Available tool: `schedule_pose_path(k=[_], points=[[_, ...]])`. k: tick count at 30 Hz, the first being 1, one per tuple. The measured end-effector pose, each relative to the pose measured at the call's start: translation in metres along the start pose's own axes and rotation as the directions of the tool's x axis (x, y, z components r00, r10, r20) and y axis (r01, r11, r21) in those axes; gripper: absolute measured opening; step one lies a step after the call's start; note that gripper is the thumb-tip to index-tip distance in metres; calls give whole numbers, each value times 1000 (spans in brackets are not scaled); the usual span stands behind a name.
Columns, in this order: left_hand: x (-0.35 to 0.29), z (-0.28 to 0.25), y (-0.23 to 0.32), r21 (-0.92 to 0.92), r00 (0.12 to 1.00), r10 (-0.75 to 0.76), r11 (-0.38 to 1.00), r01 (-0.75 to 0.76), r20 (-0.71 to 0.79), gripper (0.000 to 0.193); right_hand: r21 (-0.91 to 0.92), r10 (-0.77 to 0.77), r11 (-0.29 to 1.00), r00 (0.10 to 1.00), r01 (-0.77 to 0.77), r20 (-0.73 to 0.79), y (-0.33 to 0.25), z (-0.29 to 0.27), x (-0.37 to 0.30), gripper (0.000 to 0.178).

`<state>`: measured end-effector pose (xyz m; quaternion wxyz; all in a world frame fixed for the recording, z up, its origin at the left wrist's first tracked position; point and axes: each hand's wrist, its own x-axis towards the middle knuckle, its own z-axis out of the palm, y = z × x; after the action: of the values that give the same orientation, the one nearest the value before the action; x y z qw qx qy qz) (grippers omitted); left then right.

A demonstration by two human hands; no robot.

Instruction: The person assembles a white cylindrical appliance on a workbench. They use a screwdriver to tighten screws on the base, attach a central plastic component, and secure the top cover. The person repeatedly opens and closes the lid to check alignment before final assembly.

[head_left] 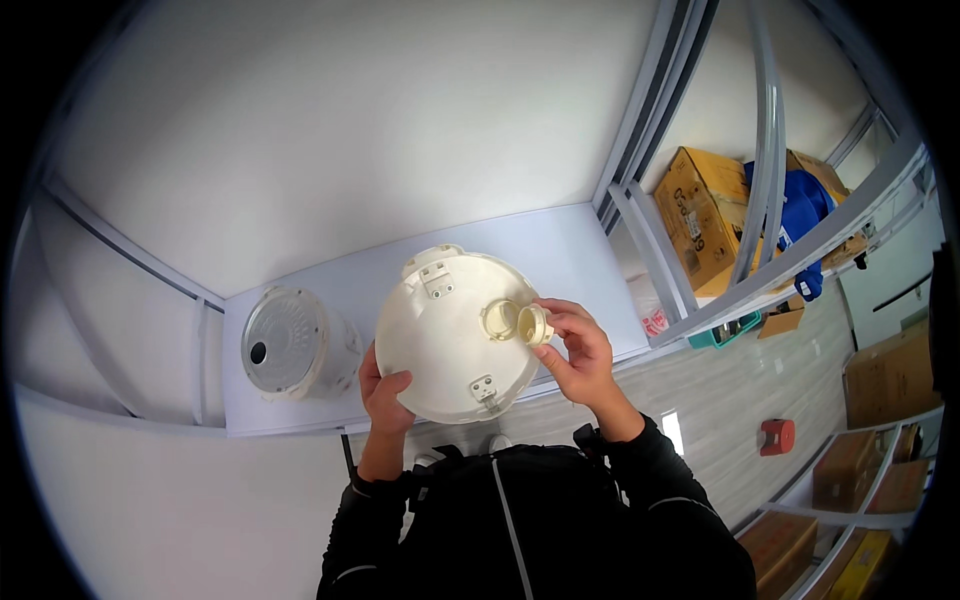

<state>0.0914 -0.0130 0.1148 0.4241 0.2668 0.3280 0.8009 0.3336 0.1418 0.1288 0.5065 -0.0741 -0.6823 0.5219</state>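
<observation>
A black jacket (440,520) is filling the foreground as its wearer is holding a round white lid (440,340) over the table's (575,255) near edge, the left hand (386,396) gripping its rim, the right hand (582,362) pinching a small cream cap (537,325), possibly touching the lid. The lid is looking light, stiff and slightly slippery, its rim offering the surest hold. No lettering is showing there; a cardboard box (712,215) is carrying dark print.
</observation>
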Motion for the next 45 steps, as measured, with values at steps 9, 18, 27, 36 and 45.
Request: schedule_pose_path(k=[9,18,27,36,45], points=[[-5,5,4,23,1000,8,1000,-8,-17,62,-226,-87,970,996,87,11,-3,-1,0,40],[-13,-8,1,32,1000,-5,999,6,-30,62,-396,-90,911,993,115,79,-24,5,5,38],[-17,17,15,163,999,37,986,-42,37,54,-557,-16,822,982,121,189,-25,13,3,41],[-22,23,13,262,993,64,961,-88,99,56,-673,27,730,978,121,205,-27,20,1,45],[-24,22,12,265,990,59,960,-93,132,56,-715,-14,679,977,167,215,-28,20,3,46]])
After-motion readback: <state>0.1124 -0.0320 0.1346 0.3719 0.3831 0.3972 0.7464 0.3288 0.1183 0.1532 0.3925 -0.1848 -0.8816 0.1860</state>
